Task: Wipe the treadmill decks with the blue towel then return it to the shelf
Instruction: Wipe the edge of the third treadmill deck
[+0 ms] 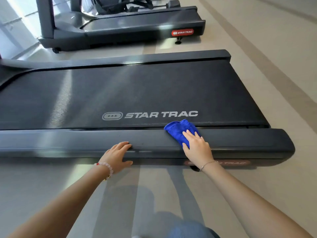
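A black treadmill deck (130, 93) with white "STAR TRAC" lettering lies across the view. Its near side rail (68, 141) runs left to right in front of me. The blue towel (178, 130) lies bunched on that rail, lapping onto the belt's edge. My right hand (197, 148) presses flat on the towel's near part, fingers straight. My left hand (118, 155) rests on the rail to the left, fingers on top and thumb against the rail's side.
A second treadmill (137, 26) stands parallel behind the first, with a strip of pale floor (171, 46) between them. More gym machines sit at the far top. Open floor spreads to the right and in front. My knee (190, 231) shows at the bottom edge.
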Tool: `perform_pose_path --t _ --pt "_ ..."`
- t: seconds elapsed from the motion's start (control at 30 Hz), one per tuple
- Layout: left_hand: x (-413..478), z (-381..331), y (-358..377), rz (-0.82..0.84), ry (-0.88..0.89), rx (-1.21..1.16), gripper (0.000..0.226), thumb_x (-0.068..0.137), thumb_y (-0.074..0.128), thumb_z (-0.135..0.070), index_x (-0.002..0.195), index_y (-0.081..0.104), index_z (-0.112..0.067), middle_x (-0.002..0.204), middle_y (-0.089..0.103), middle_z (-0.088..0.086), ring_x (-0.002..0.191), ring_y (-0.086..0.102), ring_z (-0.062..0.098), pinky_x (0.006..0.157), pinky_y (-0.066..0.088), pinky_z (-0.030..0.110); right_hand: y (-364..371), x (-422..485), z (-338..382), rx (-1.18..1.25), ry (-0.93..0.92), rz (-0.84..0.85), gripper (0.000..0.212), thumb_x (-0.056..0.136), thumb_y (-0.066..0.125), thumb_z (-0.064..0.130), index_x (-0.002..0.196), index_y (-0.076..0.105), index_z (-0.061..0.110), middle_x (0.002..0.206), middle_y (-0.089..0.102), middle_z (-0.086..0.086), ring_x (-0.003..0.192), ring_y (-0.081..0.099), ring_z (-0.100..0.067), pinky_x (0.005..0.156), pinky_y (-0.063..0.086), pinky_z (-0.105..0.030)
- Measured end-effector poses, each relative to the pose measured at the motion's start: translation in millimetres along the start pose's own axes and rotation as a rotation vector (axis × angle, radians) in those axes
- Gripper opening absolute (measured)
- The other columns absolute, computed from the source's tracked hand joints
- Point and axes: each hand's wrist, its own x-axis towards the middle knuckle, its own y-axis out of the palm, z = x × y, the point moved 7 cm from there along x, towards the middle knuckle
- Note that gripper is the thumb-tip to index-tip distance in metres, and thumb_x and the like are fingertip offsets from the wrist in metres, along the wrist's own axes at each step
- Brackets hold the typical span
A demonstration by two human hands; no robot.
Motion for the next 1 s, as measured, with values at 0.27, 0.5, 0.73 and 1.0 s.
perform_pose_path --t 0.27,0.5,0.73,1.0 --pt "-14 15 0 -0.002 0.025 0.069 0.068 0.093 0.05 -0.038 0.149 0.014 -0.022 0.155 0.012 -0.007 0.141 0.014 0.015 0.113 0.015 0.031 6 -1 -3 0.009 0.032 -0.02 0.047 0.095 0.047 0.025 0.141 0.039 0.023 0.151 0.032 0.006 0.14 0.029 -0.022 0.101 0.038 -0.038" --pt "-20 80 -1 -0.137 -0.052 0.059 0.065 0.095 0.046 -0.04 0.148 0.014 -0.02 0.156 0.011 -0.004 0.142 0.011 0.017 0.115 0.013 0.033 6 -2 10 -0.027 0.089 -0.048 0.047 0.095 0.048 0.025 0.141 0.04 0.026 0.151 0.032 0.008 0.14 0.03 -0.022 0.1 0.038 -0.039" --pt "-37 173 -5 -0.213 -0.065 0.045 0.063 0.095 0.045 -0.042 0.148 0.018 -0.02 0.155 0.015 -0.004 0.142 0.012 0.016 0.116 0.011 0.034 50 7 123 -0.069 0.008 0.037 0.048 0.097 0.043 0.03 0.144 0.033 0.029 0.154 0.026 0.008 0.141 0.027 -0.021 0.102 0.037 -0.036" --pt "-52 269 1 -0.217 0.0 0.07 0.063 0.093 0.046 -0.039 0.147 0.019 -0.021 0.155 0.015 -0.005 0.141 0.014 0.015 0.115 0.013 0.034 99 28 248 -0.147 -0.019 0.101 0.048 0.098 0.039 0.031 0.145 0.03 0.029 0.155 0.023 0.009 0.135 0.036 -0.025 0.099 0.039 -0.034"
